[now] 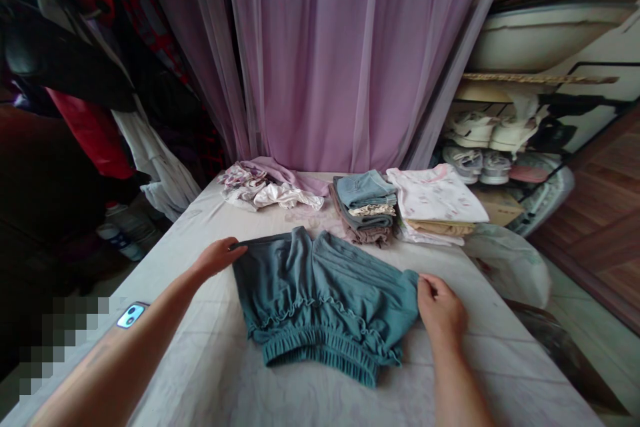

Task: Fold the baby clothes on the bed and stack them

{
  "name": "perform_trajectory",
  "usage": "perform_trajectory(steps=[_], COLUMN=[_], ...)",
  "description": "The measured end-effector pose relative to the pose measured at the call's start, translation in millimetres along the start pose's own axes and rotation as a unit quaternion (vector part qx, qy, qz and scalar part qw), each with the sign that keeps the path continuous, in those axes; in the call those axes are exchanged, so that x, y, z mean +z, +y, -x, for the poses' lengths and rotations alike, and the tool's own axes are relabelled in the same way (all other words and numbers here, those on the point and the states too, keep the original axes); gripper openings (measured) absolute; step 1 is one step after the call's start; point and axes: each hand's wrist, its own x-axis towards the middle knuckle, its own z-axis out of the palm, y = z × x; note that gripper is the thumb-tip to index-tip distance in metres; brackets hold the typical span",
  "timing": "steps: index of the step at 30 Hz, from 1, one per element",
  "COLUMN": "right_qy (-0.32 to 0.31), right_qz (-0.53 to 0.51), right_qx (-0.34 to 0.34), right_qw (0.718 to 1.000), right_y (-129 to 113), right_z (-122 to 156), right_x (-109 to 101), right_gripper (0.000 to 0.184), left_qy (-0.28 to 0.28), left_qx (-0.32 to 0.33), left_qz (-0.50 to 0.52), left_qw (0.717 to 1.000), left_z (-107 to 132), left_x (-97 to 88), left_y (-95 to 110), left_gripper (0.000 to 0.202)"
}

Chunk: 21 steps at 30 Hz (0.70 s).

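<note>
A pair of teal shorts (pixel 325 287) lies spread on the light cloth-covered table (pixel 200 360), its ruffled elastic waistband toward me and its leg openings pointing away. My left hand (pixel 219 258) pinches the hem of the left leg at its outer corner. At the opposite outer corner, my right hand (pixel 441 304) grips the other leg's hem, fingers curled round the fabric. Behind the shorts stands a stack of folded clothes (pixel 365 207), bluish items on top and brownish ones below. Beside it is a folded white top (pixel 435 194) with a pink neckline, lying on other folded pieces.
A crumpled heap of clothes (pixel 273 187) lies at the table's far left. A phone (pixel 133 315) rests near the left edge. Purple curtains (pixel 320 60) hang behind the table. Shelves at right hold shoes (pixel 470 128) and a white basin (pixel 545 34). Garments hang at left.
</note>
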Motion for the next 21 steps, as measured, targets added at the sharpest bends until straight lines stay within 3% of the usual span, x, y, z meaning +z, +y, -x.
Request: perform_trajectory(steps=[3,6,9,13,17,21], right_qy=[-0.009,-0.026,-0.031,-0.034,-0.026,-0.025], right_qz=[0.011,0.027,0.033,0.035,0.034,0.032], right_qx=[0.005,0.013,0.014,0.010,0.001,-0.003], right_qw=[1.000,0.999,0.999,0.999,0.999,0.999], right_y=[-2,-5,-6,-5,-2,-1], right_z=[0,1,1,1,0,-1], right_x=[-2,-4,-5,-4,-2,-2], right_gripper=[0.034,0.034,0.034,0.033,0.031,0.031], left_qy=[0.003,0.012,0.040,0.078,0.025,-0.014], left_qx=[-0.048,-0.081,-0.065,-0.019,0.060,0.076], left_qz=[0.060,0.009,-0.069,-0.140,-0.098,-0.100], left_qw=[0.997,0.997,0.995,0.987,0.993,0.992], left_z=[9,19,27,25,8,-8], left_x=[-8.9,-8.3,-2.8,0.9,3.8,11.1], left_y=[-10,-21,-21,4,37,56], left_gripper=[0.038,0.034,0.038,0.034,0.031,0.031])
